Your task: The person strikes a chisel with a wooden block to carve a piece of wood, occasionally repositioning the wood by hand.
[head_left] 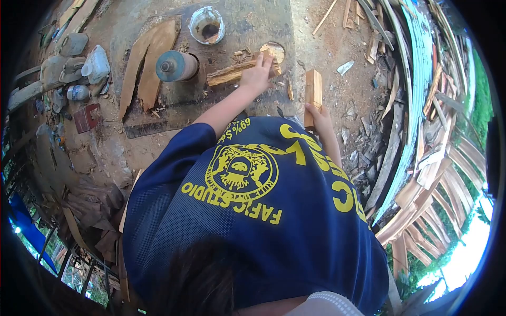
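Note:
My left hand (256, 76) reaches over a rough, splintered piece of wood (226, 75) on the dark work board, its fingers curled over the right end. Beneath the fingertips the exact grip is partly hidden. Beside that end lies a round pale patch (275, 50), like a sawdust-filled hole. My right hand (318, 118) grips the near end of a squared wooden block (313, 87) by the board's right edge. Left of my left hand stands a drum on a spindle (178, 66), with a teal top and a central nut.
Two flat wooden slabs (153, 66) lie left of the drum. Behind it sits a whitish round tub (206, 25). Plastic jugs (96, 64) and a reddish box (87, 118) stand at left. Long boards (414, 105) and wood scraps line the right side.

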Demonstrator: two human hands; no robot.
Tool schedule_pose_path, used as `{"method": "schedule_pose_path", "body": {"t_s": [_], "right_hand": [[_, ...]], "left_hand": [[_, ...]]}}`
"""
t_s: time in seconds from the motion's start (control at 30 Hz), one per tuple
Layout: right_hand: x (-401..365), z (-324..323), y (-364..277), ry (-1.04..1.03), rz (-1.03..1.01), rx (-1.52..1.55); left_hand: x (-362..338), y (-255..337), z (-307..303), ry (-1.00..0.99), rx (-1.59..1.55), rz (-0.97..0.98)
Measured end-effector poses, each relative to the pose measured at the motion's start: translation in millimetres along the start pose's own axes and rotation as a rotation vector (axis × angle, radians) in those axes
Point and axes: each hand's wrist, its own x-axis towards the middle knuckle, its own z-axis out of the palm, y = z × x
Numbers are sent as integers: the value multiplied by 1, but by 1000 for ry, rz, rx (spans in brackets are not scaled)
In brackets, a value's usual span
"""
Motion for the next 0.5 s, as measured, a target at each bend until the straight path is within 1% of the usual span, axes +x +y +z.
{"method": "schedule_pose_path", "body": {"t_s": [0.03,0.1,0.17,0.3,0.43,0.5], "right_hand": [[-4,0,-6,3,64,9],[-12,0,-20,10,88,-6],[-10,-1,-23,13,111,-21],[1,-1,-11,34,61,5],[7,-4,-4,30,57,15],[10,-5,-3,20,61,17]], "left_hand": [[5,8,-3,0,-3,-1],[16,22,-14,-56,-39,-155],[28,26,-7,-63,-19,-164],[48,21,15,-47,15,-195],[52,22,15,-68,45,-176],[51,20,18,-13,58,-169]]}}
